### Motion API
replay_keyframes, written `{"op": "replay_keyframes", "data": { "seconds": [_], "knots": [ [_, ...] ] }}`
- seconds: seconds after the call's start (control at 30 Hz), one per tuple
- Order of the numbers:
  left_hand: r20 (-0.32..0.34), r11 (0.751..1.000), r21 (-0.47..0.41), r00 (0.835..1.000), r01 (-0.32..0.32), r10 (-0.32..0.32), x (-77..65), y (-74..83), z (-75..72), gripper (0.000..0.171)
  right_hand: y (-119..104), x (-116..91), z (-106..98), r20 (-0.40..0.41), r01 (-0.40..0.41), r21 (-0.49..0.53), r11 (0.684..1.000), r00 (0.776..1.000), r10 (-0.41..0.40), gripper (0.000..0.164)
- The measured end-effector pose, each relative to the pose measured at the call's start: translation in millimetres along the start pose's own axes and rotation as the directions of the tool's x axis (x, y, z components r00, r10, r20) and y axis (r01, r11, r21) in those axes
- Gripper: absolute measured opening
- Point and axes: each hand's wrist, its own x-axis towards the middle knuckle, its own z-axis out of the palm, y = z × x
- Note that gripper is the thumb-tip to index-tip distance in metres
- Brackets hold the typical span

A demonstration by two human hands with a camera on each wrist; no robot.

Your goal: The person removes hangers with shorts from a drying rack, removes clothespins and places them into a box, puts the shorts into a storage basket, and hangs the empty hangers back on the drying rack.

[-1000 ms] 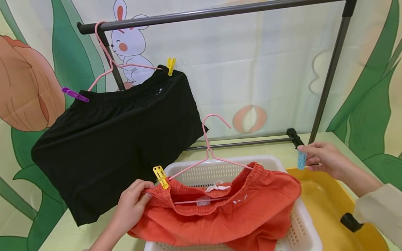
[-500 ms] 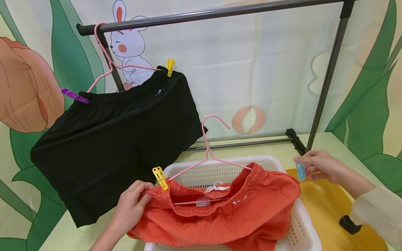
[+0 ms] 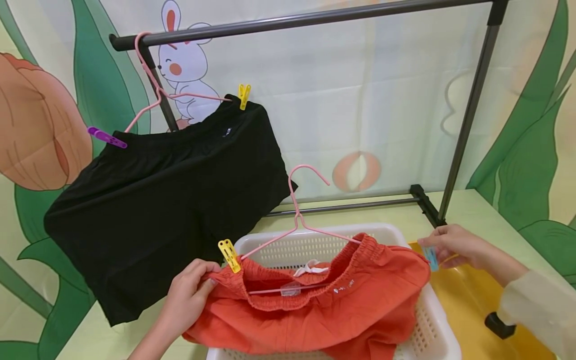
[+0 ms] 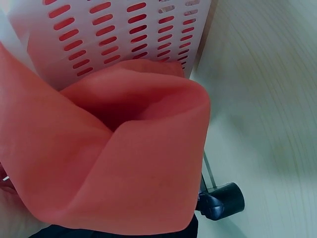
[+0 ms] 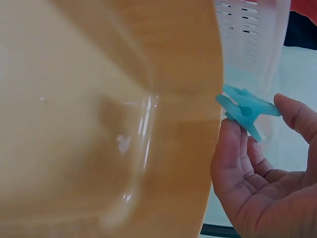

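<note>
Red shorts [image 3: 306, 325] lie over a white basket [image 3: 445, 325], with a pink hanger [image 3: 294, 200] inside their waistband. A yellow clothespin [image 3: 230, 256] clips the waistband's left end. Just below it my left hand [image 3: 191, 287] grips the shorts' left side between thumb and fingers. In the left wrist view, the folded red cloth [image 4: 143, 168] hides most of that hand. My right hand [image 3: 459, 247] pinches a blue clothespin [image 5: 246, 106] between thumb and fingers, just right of the shorts and over the yellow basin's edge. Nothing sits in the clothespin's jaws.
Black shorts [image 3: 171, 210] hang on another hanger from the dark rack's bar [image 3: 292, 21], held by a purple clothespin [image 3: 107, 137] and a yellow one. A yellow basin [image 3: 468, 300] stands right of the basket. The rack's right post [image 3: 470, 120] rises behind the right hand.
My right hand has come down and slightly left with the blue clothespin, nearer the red shorts' right side. The left hand keeps its grip in the same place.
</note>
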Motion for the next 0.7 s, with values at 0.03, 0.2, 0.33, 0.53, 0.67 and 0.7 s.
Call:
{"op": "replay_keyframes", "data": {
  "seconds": [0.03,0.2,0.33,0.53,0.67,0.7],
  "knots": [
    [0.000,1.000,0.000,1.000,0.000,0.000,0.0,0.0,-0.1,0.021,0.6,0.4,0.7,0.002,-0.002,-0.005,1.000,1.000,0.002,0.043],
    [-0.003,1.000,0.004,1.000,-0.004,0.004,-0.2,0.3,-0.6,0.021,4.1,3.3,4.0,0.001,-0.023,-0.049,0.999,1.000,0.023,0.042],
    [-0.006,1.000,0.008,1.000,-0.007,0.007,0.0,0.0,-0.7,0.021,8.1,5.9,5.9,-0.007,-0.038,-0.077,0.996,0.999,0.038,0.041],
    [-0.002,1.000,0.009,1.000,-0.007,0.007,0.2,-0.2,-0.6,0.021,15.2,8.2,9.4,-0.008,-0.051,-0.107,0.993,0.999,0.050,0.040],
    [0.002,1.000,0.005,1.000,-0.004,0.004,0.1,0.1,-0.8,0.021,18.9,9.7,12.5,-0.001,-0.064,-0.131,0.989,0.998,0.064,0.035],
    [0.003,1.000,0.004,1.000,-0.005,0.005,0.1,0.2,-0.9,0.021,20.1,10.5,13.0,0.000,-0.065,-0.140,0.988,0.998,0.066,0.033]
  ]
}}
